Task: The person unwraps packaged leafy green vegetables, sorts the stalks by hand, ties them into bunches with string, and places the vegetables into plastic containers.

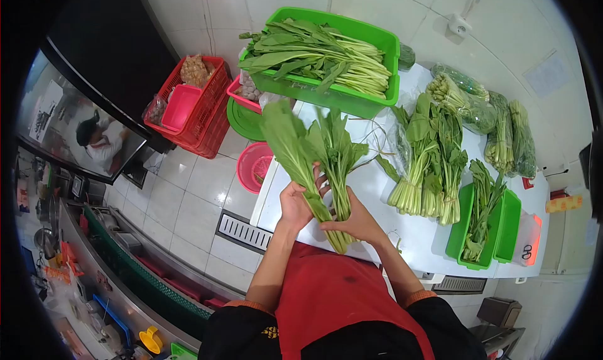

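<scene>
Leafy greens point(335, 178) with long pale stems are in both my hands, above the near left edge of the white table. My left hand point(296, 204) is closed round the left part, whose broad leaves point(284, 137) point up and left. My right hand point(357, 220) grips the stems of the right part, its thumb across them near the cut ends. Behind them stands a green bin point(333, 99) full of loose greens point(326, 55). Several tied bunches point(427, 165) lie on the table to the right.
The white table point(370, 253) also holds bagged vegetables point(499, 134), small green trays point(507, 228) and scissors point(527, 252). At the left are red crates point(207, 124), a pink basin point(251, 168) and a green lid point(245, 118). A metal counter point(135, 253) runs along the lower left.
</scene>
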Demonstrator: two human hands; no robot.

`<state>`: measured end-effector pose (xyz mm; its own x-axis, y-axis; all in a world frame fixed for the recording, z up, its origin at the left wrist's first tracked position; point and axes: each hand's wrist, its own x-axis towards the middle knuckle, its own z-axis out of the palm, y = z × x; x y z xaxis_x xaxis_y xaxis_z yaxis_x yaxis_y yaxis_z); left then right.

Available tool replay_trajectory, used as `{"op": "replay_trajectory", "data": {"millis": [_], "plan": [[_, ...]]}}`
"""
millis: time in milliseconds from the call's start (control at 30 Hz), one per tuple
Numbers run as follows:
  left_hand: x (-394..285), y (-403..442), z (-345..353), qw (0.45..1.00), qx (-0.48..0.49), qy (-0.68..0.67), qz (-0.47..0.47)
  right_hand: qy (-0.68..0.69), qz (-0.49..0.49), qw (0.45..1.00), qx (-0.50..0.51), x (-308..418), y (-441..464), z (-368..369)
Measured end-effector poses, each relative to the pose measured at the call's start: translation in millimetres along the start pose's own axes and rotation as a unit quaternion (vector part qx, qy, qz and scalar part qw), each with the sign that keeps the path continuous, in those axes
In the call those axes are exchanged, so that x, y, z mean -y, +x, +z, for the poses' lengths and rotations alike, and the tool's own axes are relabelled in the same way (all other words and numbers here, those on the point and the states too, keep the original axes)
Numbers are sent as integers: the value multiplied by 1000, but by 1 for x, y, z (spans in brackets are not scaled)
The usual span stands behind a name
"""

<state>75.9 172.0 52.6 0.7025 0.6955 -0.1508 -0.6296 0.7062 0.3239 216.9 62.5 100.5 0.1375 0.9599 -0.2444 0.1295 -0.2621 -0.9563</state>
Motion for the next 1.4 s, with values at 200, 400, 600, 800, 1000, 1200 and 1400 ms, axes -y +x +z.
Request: {"op": "replay_trajectory", "data": {"millis": [200,400,600,800,1000,1200,1400], "plan": [[-23,2,11,999,30,-28,-6,-268,-88,957,-72,0,-1,-8],[-22,20,-24,975,156,-130,90,-595,-246,761,-78,-22,0,-17],[-19,33,-28,966,157,-150,138,-640,-261,714,-111,-6,3,-27],[-60,60,-9,940,250,-179,147,-661,-312,668,-139,27,23,-53],[-212,90,116,947,78,139,280,-614,-377,623,-304,143,112,-106],[-207,102,140,891,-61,180,411,-600,-331,684,-251,203,271,-188],[-146,86,58,897,-165,323,251,-665,-154,705,-193,65,331,-218]]}}
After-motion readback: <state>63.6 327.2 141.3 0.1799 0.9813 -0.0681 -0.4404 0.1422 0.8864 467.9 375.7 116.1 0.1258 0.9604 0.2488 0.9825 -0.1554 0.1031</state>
